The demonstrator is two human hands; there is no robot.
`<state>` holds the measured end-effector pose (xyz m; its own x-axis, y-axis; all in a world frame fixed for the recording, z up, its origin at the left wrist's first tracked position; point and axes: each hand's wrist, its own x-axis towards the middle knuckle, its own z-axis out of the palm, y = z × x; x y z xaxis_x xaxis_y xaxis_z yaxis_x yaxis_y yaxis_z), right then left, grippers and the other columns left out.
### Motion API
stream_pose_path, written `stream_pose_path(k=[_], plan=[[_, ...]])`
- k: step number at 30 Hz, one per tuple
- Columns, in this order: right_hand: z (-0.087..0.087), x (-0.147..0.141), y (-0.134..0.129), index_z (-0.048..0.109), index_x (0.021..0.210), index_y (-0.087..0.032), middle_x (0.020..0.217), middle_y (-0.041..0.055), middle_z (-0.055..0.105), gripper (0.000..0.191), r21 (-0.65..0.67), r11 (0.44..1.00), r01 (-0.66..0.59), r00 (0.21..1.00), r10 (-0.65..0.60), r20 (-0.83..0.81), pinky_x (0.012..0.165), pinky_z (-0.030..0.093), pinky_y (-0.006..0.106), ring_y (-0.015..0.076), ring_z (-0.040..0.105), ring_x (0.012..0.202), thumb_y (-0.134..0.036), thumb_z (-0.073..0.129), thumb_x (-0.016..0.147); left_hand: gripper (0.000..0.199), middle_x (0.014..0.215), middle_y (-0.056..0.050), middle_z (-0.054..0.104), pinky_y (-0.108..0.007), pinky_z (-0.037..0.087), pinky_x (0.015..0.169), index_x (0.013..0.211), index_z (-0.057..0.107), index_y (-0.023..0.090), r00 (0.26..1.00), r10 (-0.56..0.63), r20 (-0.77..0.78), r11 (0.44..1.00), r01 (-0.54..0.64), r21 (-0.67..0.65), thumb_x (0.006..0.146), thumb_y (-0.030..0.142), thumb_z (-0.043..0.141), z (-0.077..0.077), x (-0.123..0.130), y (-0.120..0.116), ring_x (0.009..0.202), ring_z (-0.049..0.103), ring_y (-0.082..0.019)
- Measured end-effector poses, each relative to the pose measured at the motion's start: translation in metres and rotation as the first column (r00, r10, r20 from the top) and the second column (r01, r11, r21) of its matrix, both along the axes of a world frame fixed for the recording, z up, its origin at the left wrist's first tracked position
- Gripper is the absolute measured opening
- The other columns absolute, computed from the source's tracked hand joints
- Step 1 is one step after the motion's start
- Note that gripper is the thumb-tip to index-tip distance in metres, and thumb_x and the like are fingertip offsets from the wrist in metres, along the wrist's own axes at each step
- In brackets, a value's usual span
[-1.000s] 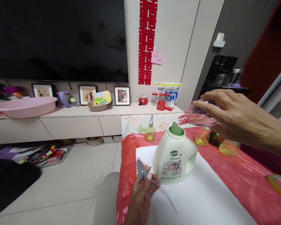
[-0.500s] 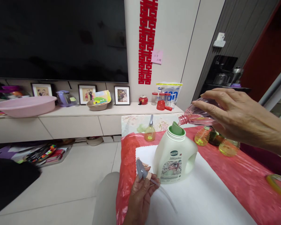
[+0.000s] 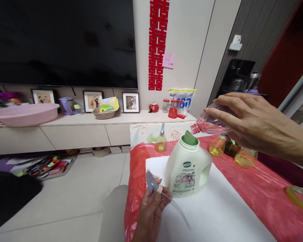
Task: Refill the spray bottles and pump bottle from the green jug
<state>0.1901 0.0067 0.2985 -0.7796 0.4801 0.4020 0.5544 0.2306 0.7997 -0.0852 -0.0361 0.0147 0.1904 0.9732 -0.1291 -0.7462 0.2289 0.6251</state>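
My right hand (image 3: 244, 117) grips a clear bottle (image 3: 207, 125) tipped on its side. Its pinkish neck points left and down over the open mouth of a pale green detergent jug (image 3: 189, 168). A green spout shows inside the jug's mouth, and the jug stands upright on a white sheet (image 3: 217, 215). Low and left of the jug, my left hand (image 3: 154, 205) is closed around a grey spray nozzle (image 3: 153, 183) with a peach collar. From it a thin clear dip tube trails to the lower right over the sheet.
A pump bottle (image 3: 161, 143) with yellow liquid stands behind the jug on the red plastic cover (image 3: 257, 181). More yellow-liquid bottles (image 3: 217, 146) stand to the right, near a roll of tape (image 3: 299, 200). Behind is a low cabinet holding a pink basin (image 3: 25, 116) and picture frames.
The bottle in my right hand is tipped a little more steeply toward the jug. My left hand keeps its hold on the spray nozzle, and the view has shifted slightly.
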Motion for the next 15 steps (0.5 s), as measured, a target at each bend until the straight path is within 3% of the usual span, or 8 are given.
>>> stream_pose_path(k=[15], plan=[[0.0011,-0.0016,0.0043,0.043,0.149,-0.021,0.148,0.0141,0.034,0.051,-0.057,0.996,-0.063,0.998,0.063,-0.005,0.100,0.039,0.049,0.0325,0.038,0.134,-0.018,0.040,0.099,0.048,0.094,-0.007,0.072,-0.036,0.055,0.086,0.120,0.065,0.021,1.000,-0.013,0.028,1.000,0.013,0.006,0.079,0.035,0.084,-0.0037,-0.0009,0.0003,0.089,0.069,-0.020]])
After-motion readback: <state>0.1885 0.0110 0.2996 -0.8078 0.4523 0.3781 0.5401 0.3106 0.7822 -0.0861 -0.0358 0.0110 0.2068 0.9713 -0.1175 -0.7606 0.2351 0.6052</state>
